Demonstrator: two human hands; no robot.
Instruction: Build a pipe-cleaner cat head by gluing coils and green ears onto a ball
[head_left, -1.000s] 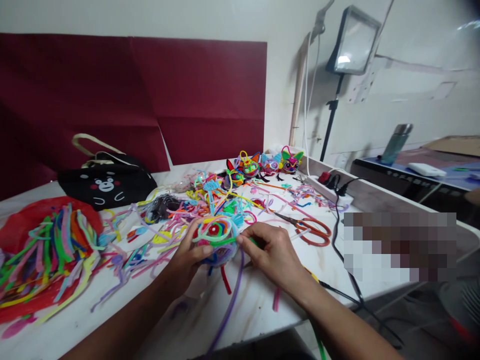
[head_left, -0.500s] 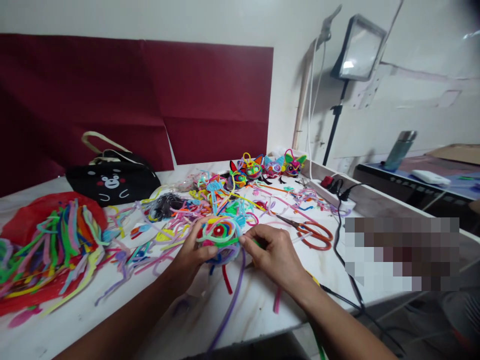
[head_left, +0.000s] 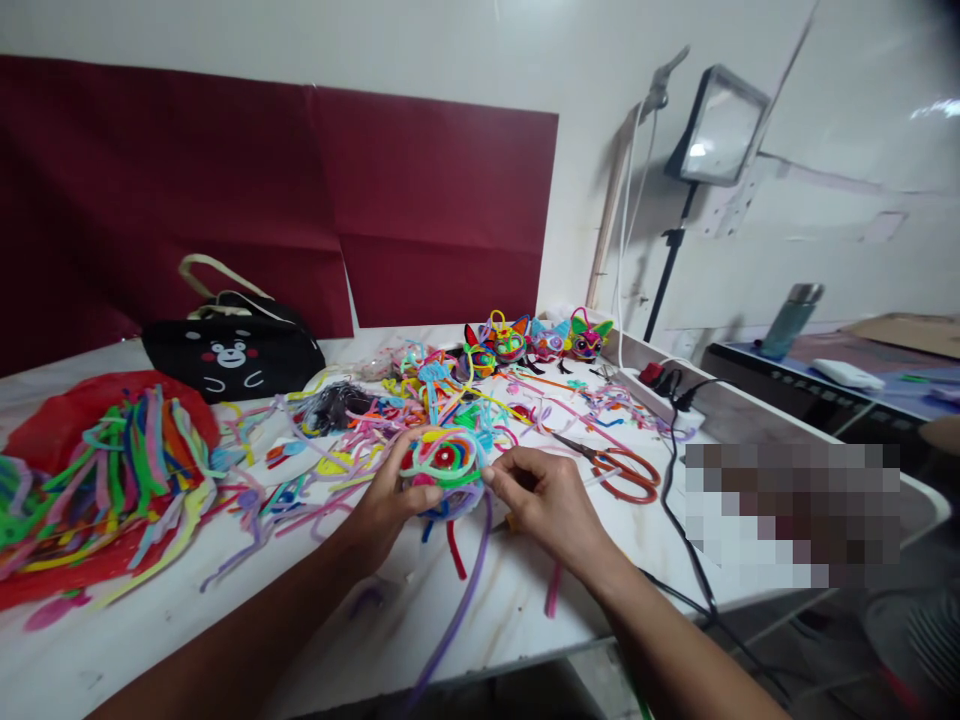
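My left hand (head_left: 395,503) is closed around the side of a round ornament (head_left: 444,457) of coloured pipe cleaners, with a red and pale-green eye shape facing me. My right hand (head_left: 546,492) pinches at the ornament's right edge, where a green pipe cleaner (head_left: 471,478) runs across the front into my fingertips. From the underside a long purple pipe cleaner (head_left: 466,598) hangs towards the table's front edge. A short red pipe cleaner (head_left: 456,552) sticks out below. The back of the ornament is hidden. Orange-handled scissors (head_left: 622,472) lie open just beyond my right hand.
Several finished animal-head ornaments (head_left: 549,340) stand at the back. A red bag (head_left: 199,408) of pipe cleaners and a black bag (head_left: 232,355) are on the left. A power strip (head_left: 670,395) and black cable (head_left: 694,560) run along the right, near a lamp (head_left: 722,125).
The camera view has shifted slightly. Both hands keep their hold, with the right fingertips still pinched at the ornament's right edge. The ornament is nearly unmoved.
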